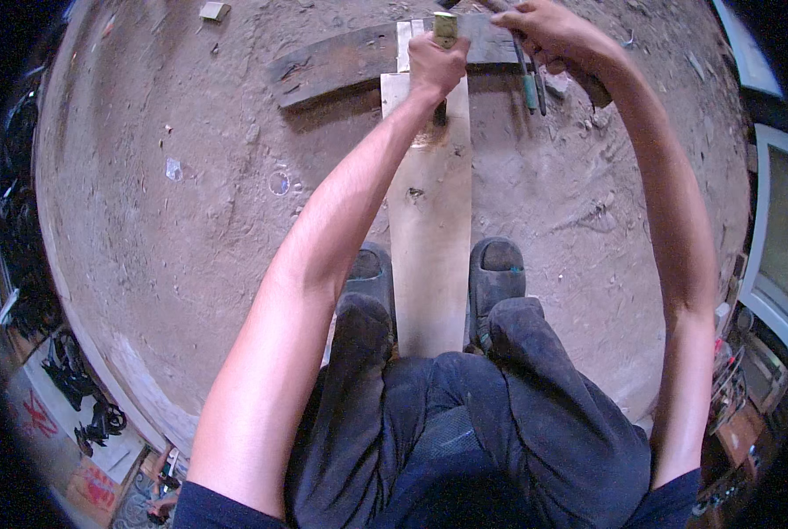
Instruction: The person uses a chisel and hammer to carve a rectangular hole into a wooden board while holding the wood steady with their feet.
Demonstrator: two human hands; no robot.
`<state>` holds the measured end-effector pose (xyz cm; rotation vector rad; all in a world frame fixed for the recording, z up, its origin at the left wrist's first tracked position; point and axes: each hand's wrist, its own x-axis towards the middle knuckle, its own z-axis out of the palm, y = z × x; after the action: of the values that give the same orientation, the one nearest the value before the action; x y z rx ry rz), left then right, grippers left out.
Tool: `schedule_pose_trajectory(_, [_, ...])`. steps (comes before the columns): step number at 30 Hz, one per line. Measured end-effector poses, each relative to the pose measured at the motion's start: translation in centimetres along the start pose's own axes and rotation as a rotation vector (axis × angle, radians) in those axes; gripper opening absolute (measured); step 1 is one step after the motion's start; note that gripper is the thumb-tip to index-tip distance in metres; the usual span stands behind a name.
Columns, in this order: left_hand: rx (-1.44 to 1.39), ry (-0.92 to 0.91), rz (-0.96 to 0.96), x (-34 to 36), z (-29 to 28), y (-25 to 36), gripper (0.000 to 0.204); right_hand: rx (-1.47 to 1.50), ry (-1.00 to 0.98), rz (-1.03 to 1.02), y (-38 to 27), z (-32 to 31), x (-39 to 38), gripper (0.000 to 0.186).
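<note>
My left hand (438,67) is wrapped round the pale yellowish handle of a chisel (445,32). Its dark blade shows below the fist, pointing down at a roughened spot on a light wooden board (429,229). Off to the right, my right hand (554,33) is closed on a dark-handled tool (480,4), whose far part runs out at the upper edge, so its kind is hidden. Below that hand, a teal-handled tool (530,92) and a dark rod lean against a dark weathered plank (341,69), which lies crosswise at the board's far end.
My shoes (498,273) flank the board on the dirt floor (191,247), and its near end reaches my seat. A small pale block (214,11) lies far left. A white-framed panel (769,238) stands along the right side, with clutter at both rims.
</note>
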<state>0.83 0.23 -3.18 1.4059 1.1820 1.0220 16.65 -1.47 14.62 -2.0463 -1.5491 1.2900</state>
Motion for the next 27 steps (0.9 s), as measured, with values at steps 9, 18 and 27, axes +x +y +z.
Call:
schedule_pose_trajectory(9, [-0.045, 0.010, -0.105, -0.2, -0.3, 0.6, 0.030, -0.036, 0.367, -0.289, 0.4, 1.1, 0.9, 0.023])
schedule_pose_trajectory(18, [-0.040, -0.021, -0.124, -0.2, -0.3, 0.8, 0.030, -0.004, 0.202, -0.027, -1.3, 1.0, -1.0, 0.030])
schedule_pose_trajectory(27, [-0.027, -0.015, -0.139, -0.3, 0.1, 1.1, 0.030, -0.356, 0.275, -0.386, 3.3, 0.7, 2.3, 0.023])
